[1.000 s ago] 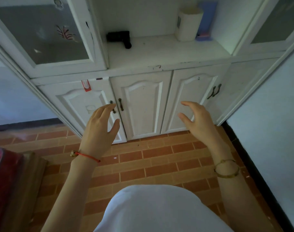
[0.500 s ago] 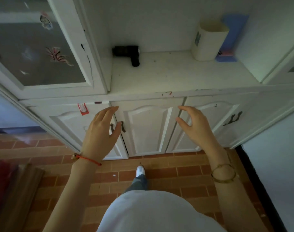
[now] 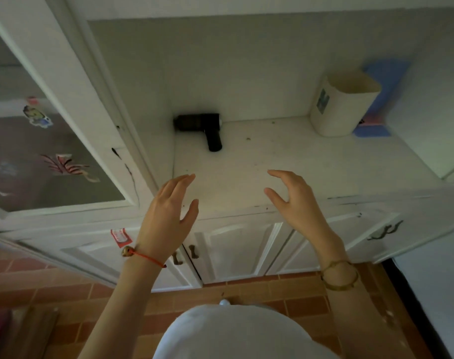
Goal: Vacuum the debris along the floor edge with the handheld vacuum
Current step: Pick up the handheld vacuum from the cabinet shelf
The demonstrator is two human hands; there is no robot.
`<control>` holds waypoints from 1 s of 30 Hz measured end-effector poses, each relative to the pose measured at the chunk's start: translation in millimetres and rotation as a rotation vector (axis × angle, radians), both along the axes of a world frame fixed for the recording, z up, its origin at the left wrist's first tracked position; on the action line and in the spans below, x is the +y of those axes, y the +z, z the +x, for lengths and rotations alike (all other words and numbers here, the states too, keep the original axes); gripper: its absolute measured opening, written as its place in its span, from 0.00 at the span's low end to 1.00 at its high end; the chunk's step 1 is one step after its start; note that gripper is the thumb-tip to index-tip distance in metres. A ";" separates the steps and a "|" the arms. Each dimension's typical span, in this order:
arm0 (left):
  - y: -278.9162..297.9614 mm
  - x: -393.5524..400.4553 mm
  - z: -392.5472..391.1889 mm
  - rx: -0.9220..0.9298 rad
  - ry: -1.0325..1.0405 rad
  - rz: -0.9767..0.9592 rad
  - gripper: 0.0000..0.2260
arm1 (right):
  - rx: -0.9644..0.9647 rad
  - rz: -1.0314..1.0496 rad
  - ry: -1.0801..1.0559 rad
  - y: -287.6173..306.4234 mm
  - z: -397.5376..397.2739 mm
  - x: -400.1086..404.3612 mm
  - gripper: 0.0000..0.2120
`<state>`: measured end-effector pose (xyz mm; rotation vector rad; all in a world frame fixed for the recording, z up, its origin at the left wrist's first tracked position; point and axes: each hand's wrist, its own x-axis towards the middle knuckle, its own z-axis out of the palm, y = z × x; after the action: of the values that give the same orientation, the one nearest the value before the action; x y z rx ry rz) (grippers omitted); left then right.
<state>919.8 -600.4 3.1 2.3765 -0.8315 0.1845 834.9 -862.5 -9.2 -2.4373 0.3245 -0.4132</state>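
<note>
On the white cabinet shelf (image 3: pixel 311 161) in front of us, the black handheld vacuum (image 3: pixel 202 128) lies on its side at the back left corner, its barrel against the rear wall and its handle pointing toward us. We hold both hands raised over the front edge of that shelf, well short of the vacuum and touching nothing. Our left hand (image 3: pixel 166 216) has its fingers straight and close together with the thumb spread, and a red string bracelet (image 3: pixel 145 256) circles its wrist. Our right hand (image 3: pixel 295 200) is loosely spread, fingers slightly bent, thumb apart, with a gold bangle (image 3: pixel 339 277) on the wrist. Neither hand holds anything. At the back right of the shelf stands a cream plastic bin (image 3: pixel 342 104), and just behind it a blue object (image 3: pixel 383 99) leans against the wall; we cannot tell what it is. To the left is a glass cabinet door (image 3: pixel 39 156) with stickers on it. Below the shelf are white cupboard doors (image 3: pixel 236 250) with dark handles, and under them a floor of reddish brick tiles (image 3: pixel 65 301).
</note>
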 end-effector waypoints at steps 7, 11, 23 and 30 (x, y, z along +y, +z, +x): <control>-4.0 -19.7 41.5 0.017 0.047 0.015 0.23 | 0.017 -0.010 0.030 -10.1 49.2 -12.2 0.20; -11.7 -35.0 64.3 0.037 0.094 -0.003 0.23 | 0.003 -0.013 0.046 -6.6 88.0 -19.3 0.20; -30.5 -74.0 124.8 0.100 0.227 -0.020 0.23 | 0.169 0.055 0.014 -21.1 251.4 -13.0 0.23; -37.3 -81.2 143.4 0.088 0.265 0.014 0.23 | 0.264 0.031 -0.018 -50.6 291.3 -3.2 0.29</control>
<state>1063.2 -681.6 -34.3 2.4820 -0.4763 0.1790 1126.1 -865.8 -59.8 -2.4620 0.4608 -0.0917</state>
